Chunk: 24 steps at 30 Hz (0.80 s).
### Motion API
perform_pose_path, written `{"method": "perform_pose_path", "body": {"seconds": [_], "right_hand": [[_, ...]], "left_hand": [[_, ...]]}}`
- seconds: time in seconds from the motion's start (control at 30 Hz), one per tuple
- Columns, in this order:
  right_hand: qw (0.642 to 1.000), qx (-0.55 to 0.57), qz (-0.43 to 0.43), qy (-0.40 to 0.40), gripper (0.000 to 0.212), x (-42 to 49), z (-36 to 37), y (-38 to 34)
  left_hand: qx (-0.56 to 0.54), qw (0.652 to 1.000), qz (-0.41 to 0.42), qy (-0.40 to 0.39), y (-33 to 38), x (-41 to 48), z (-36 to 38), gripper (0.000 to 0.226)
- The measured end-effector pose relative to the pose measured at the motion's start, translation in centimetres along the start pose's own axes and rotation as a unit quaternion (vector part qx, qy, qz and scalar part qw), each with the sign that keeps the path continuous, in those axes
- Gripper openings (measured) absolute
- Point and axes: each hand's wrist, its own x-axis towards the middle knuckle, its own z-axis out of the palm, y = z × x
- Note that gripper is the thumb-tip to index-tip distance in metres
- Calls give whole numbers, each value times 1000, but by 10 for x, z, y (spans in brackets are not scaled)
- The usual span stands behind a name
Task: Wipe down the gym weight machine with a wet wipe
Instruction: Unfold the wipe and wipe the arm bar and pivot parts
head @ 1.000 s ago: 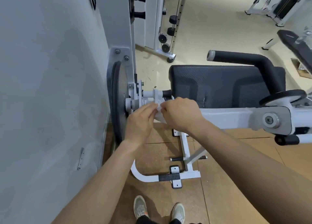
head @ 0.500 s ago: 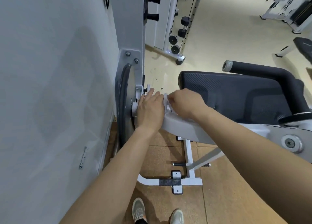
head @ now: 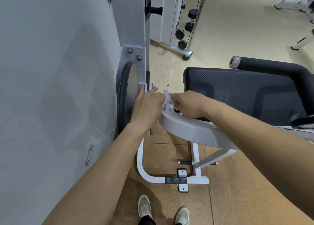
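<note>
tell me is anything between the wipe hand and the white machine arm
Nothing visible is. The right hand pinches the wet wipe right at the end of the white arm, by the pivot. The left hand lies beside it by the grey wheel, not between.

White machine arm (head: 186,129), white wipe (head: 167,95), black ribbed-texture seat pad (head: 229,89), dark grey pulley wheel (head: 130,92), brown speckled floor mat (head: 237,190), beige floor (head: 229,29), 2 grey shoes (head: 144,206).

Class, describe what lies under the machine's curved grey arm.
Brown floor, the white base frame and its black strip show below the grey arm. The arm covers the top of the post.
</note>
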Motion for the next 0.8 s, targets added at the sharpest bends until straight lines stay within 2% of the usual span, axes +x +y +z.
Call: {"method": "perform_pose_path", "body": {"seconds": [0.07,0.2,0.23,0.37,0.43,0.57,0.7,0.8], "right_hand": [[999,34,-15,-3,10,-8,6,2],[997,72,-14,-27,31,-3,-5,-7],[996,81,-14,-36,32,-2,-9,-12],[992,124,-10,-20,34,-13,-10,-23],[989,146,2,-16,42,-22,-3,-20],[986,162,-1,-36,59,-33,3,-16],[982,180,6,-53,57,-40,5,-19],[982,179,15,-52,33,-41,5,-19]], "left_hand": [[7,1000,13,8,1,-2,0,24],[25,994,27,-107,-3,23,-6,29],[10,993,23,-115,-5,25,-8,26],[-99,994,-12,-43,3,5,-9,21],[-159,987,-36,-10,14,-10,-9,27],[-219,972,-81,-21,27,-27,-6,43],[-265,953,-139,-50,30,-37,3,41],[-267,948,-159,-67,31,-44,1,38]]}}
